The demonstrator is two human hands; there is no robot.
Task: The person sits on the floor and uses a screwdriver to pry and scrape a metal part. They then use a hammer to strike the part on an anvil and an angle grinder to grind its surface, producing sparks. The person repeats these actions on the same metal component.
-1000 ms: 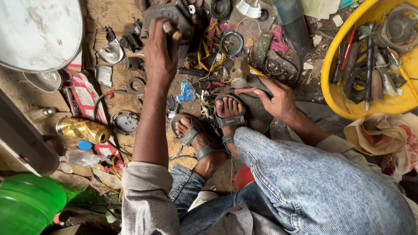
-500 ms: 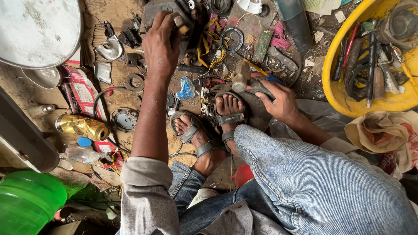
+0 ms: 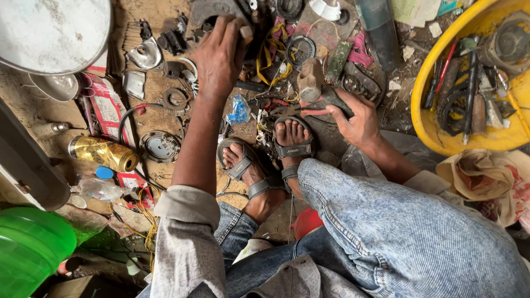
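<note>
Dirt floor (image 3: pixel 160 11) littered with scrap: left hand (image 3: pixel 220 55) presses a dark metal part (image 3: pixel 212 12), fingers curled over it to steady it; right hand (image 3: pixel 356 118) grips a hammer (image 3: pixel 313 88), fingers wrapped around its handle.

We've got faded blue acid-wash jeans (image 3: pixel 397 232) and a light grey speckled shirt sleeve (image 3: pixel 185 243) on us, plus grey strappy sandals (image 3: pixel 292 149) on our feet. Over on the one side there's a bright yellow tub (image 3: pixel 436 129) full of dark rusty tools with a red-handled one (image 3: pixel 444 63) poking out, and on the other a shiny gold can (image 3: pixel 105 154), a translucent green container (image 3: pixel 30 248) and a dull white-grey round lid (image 3: pixel 52 30). The brown dirt floor (image 3: pixel 154 11) is scattered with a crumpled blue wrapper (image 3: pixel 238 110), yellow wires (image 3: pixel 268 52) and a pink rag (image 3: pixel 360 52).
</note>
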